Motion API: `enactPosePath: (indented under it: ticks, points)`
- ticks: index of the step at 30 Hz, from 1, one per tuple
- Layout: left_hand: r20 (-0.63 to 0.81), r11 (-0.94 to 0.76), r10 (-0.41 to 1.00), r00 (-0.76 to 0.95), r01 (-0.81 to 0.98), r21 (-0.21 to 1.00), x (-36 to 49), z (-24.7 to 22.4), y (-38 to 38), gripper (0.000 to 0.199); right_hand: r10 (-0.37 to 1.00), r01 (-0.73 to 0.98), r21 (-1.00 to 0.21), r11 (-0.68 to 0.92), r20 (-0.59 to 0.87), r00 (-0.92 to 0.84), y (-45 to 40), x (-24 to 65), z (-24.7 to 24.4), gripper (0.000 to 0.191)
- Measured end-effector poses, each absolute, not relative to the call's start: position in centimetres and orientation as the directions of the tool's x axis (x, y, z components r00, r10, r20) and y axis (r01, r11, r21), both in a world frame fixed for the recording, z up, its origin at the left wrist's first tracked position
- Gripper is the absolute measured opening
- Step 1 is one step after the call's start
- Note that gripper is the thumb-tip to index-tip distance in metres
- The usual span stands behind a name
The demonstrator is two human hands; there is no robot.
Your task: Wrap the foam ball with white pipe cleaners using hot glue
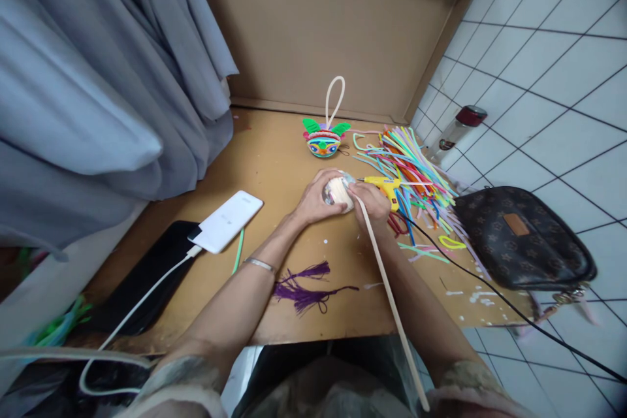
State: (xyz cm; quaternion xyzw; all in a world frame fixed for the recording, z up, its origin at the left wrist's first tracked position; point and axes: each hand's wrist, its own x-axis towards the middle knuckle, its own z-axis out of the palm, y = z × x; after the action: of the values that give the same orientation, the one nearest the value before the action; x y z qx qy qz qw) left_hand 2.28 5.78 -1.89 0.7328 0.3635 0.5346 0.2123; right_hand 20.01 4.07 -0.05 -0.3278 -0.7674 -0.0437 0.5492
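Observation:
My left hand [313, 200] is curled around a small round ball [337, 191], partly covered with cream-coloured winding. On the ball's right side, the fingers of my right hand [374, 204] pinch a long cream pipe cleaner [385, 274]. Its free length runs down over my right forearm towards my lap. Just right of that hand lies a yellow glue gun [386, 187] with a black cord. Farther back stands a colourful animal-head ornament [323, 142] with green ears and a cream hanging loop. Purple tassels [300, 289] rest near my left forearm.
Many coloured pipe cleaners [416, 166] are heaped at the right, beside a brown patterned bag [524, 238] and a red-capped bottle [456, 133]. A white cabled device [230, 219] lies left. Cardboard [333, 26] stands behind; grey cloth [112, 78] hangs left.

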Motion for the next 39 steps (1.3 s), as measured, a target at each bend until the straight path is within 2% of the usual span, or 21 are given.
enactPosePath:
  ticks: [9, 39]
  points:
    - [0.638, -0.666, 0.742, 0.205, 0.336, 0.666, 2.16, -1.73, 5.6, 0.066, 0.327, 0.56, -0.149, 0.815, 0.916, -0.233, 4.08, 20.07, -0.1, 0.016]
    - [0.635, -0.671, 0.735, 0.24, 0.394, 0.628, 2.07, -1.67, 5.54, 0.068, 0.321, 0.622, -0.053, 0.781, 0.889, -0.327, 3.8, 20.16, 0.08, 0.02]
